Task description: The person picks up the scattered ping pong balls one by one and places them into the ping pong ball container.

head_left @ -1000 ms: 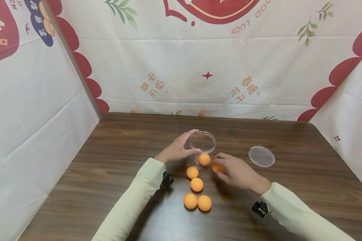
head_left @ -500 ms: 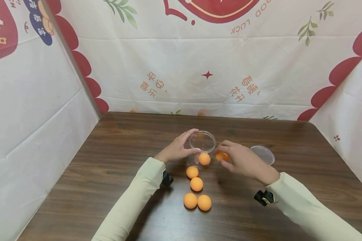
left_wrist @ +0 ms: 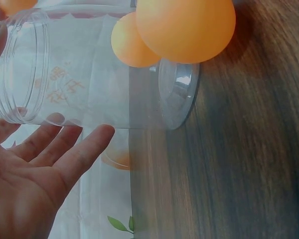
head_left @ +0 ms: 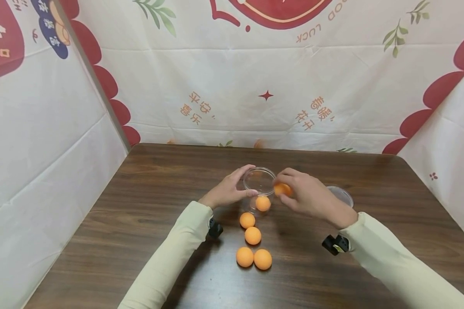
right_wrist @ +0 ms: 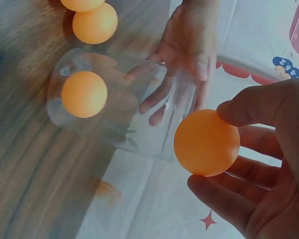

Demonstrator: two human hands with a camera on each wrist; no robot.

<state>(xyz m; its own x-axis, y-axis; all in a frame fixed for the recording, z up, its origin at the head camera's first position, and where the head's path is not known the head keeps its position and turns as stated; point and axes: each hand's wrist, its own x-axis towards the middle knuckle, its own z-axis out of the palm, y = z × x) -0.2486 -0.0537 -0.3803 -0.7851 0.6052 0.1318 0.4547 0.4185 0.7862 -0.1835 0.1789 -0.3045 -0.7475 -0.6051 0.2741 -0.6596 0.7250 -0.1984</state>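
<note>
A clear plastic jar (head_left: 260, 184) stands upright on the table, its mouth uncovered. My left hand (head_left: 230, 189) holds it near the rim, thumb on the near side and fingers along the far wall. One orange ping-pong ball (right_wrist: 84, 94) lies inside at the bottom. My right hand (head_left: 307, 193) pinches another orange ping-pong ball (right_wrist: 207, 143) between thumb and fingertips. In the head view this ball is right at the jar's right rim, raised above the table.
Two ping-pong balls (head_left: 247, 220) (head_left: 253, 235) lie just in front of the jar, with another pair (head_left: 245, 257) (head_left: 263, 259) nearer me. A clear round lid (head_left: 341, 195), partly hidden by my right hand, lies on the wooden table (head_left: 170, 180). A printed cloth (head_left: 232, 77) hangs behind.
My right hand has lifted the pinched ball off the table, up and away from me to the jar's rim. The left hand and jar have stayed in place.
</note>
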